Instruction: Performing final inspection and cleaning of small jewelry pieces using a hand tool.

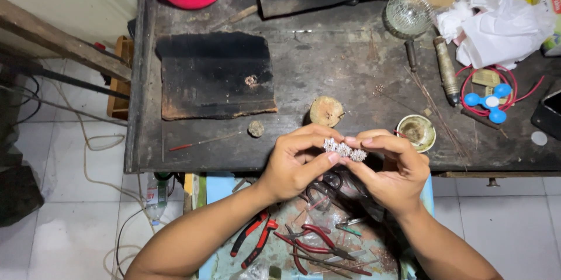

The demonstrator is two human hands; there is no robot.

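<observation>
Pinching a small silver jewellery piece (344, 149) between both thumbs and forefingers, your left hand (294, 163) and right hand (390, 170) grasp it together just above the desk's (327, 75) near edge, between a round wooden stub (326, 111) and a small dish (415, 132).

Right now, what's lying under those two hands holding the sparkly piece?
Under the left hand and right hand sits an open drawer of red-handled pliers and cutters. The silver jewelry piece and wrists cover its middle.
</observation>
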